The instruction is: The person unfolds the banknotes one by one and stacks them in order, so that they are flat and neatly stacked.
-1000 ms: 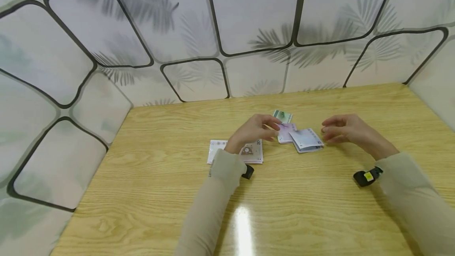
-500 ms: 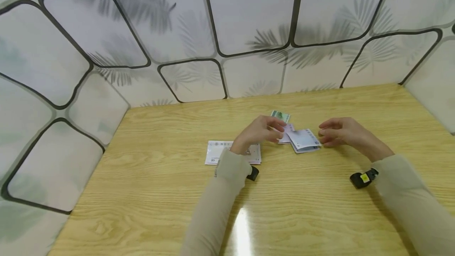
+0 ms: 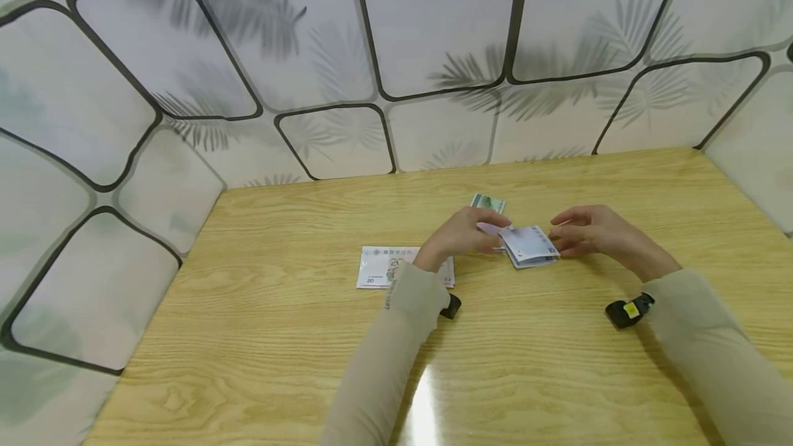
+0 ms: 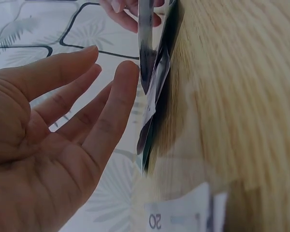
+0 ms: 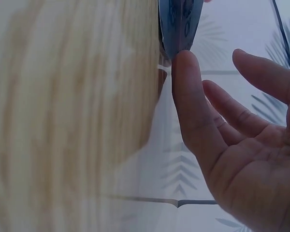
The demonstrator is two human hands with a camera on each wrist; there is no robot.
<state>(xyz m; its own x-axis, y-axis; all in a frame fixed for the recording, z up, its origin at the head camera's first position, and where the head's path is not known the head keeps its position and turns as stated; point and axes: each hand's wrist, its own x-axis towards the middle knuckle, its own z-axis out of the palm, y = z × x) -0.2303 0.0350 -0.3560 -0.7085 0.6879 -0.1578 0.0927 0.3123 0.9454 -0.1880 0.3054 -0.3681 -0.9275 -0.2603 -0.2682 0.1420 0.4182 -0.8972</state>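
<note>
A folded pale banknote (image 3: 531, 245) lies on the wooden table between the hands, overlapping a purple note (image 3: 489, 228) and with a green note (image 3: 488, 202) behind. My left hand (image 3: 461, 232) hovers over the purple note, fingers relaxed and apart; the left wrist view shows nothing in the hand (image 4: 63, 130). At the folded note's right edge is my right hand (image 3: 588, 231), its fingers loosely bent. In the right wrist view one fingertip of that hand (image 5: 237, 130) meets or nearly meets the folded note (image 5: 181, 24); contact is unclear.
A flat stack of notes marked 20 (image 3: 374, 268) lies on the wooden table (image 3: 260, 336) to the left, partly hidden under my left wrist and sleeve. A patterned wall (image 3: 434, 122) stands along the table's back edge.
My left hand has moved right and slightly nearer, toward the folded note. My right hand has shifted slightly left to the note's edge. The notes look unmoved on the table.
</note>
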